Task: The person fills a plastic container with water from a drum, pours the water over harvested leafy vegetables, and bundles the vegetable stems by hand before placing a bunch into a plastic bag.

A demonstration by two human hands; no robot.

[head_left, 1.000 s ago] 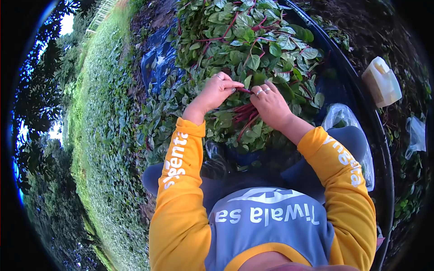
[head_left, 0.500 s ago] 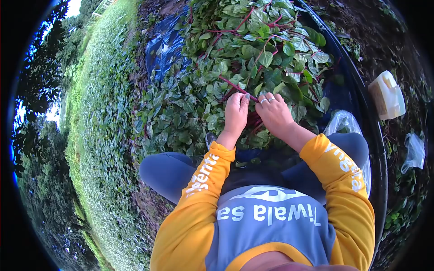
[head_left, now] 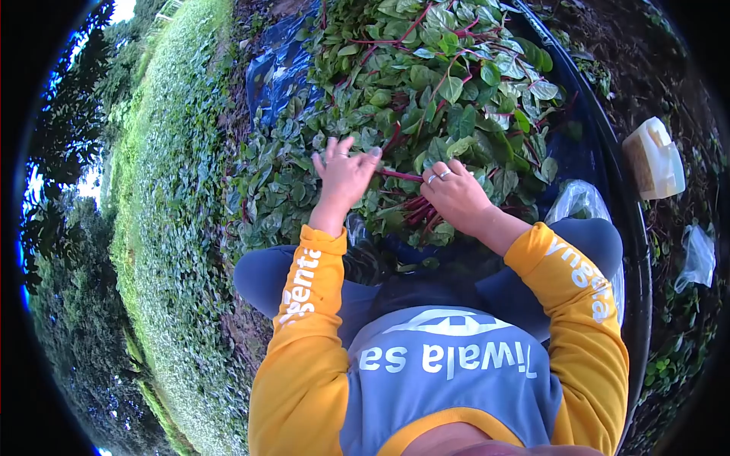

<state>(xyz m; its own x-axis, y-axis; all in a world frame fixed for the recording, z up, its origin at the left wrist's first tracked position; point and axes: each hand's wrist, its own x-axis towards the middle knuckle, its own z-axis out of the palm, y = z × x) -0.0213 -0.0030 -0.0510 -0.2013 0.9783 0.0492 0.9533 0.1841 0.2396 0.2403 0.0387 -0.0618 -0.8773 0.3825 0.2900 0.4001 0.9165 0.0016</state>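
My right hand is closed around a red-purple Malabar spinach stem, whose bare end points left. On its other side my left hand has its fingers spread, the thumb close to that bare end. A short red stem piece shows just above, between the hands; whether it is loose I cannot tell. Below my right hand lies a cluster of red stem ends. A large heap of leafy Malabar spinach spreads in front of both hands.
Blue plastic sheeting lies at the upper left of the heap. A dark raised rim curves along the right. Beyond it are a cut plastic jug and a plastic bag. Clear plastic rests by my right knee.
My left hand has moved left, away from my right hand, and its fingers have spread from a pinch. The stem in my right hand now shows a shorter end.
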